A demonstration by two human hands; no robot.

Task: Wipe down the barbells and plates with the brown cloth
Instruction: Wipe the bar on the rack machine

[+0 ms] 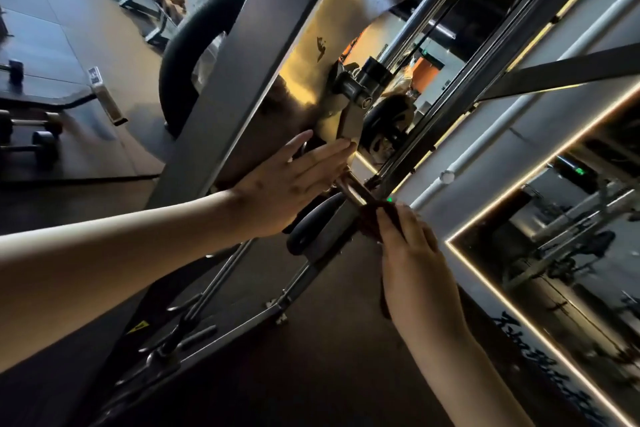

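Right now the bar (354, 186) runs diagonally up-left from the right hand (410, 246), which grips the brown cloth (369, 224) round it (nearer hand); left hand (287, 184) lies flat alongside, fingers straight, holding nothing.

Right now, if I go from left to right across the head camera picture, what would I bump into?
First the dumbbells on the floor → black plate → left hand → brown cloth gripped by the right hand → lit mirror.

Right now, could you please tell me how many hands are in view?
2. The left hand rests flat against the machine at centre; the right hand grips the brown cloth at the bar just below-right.
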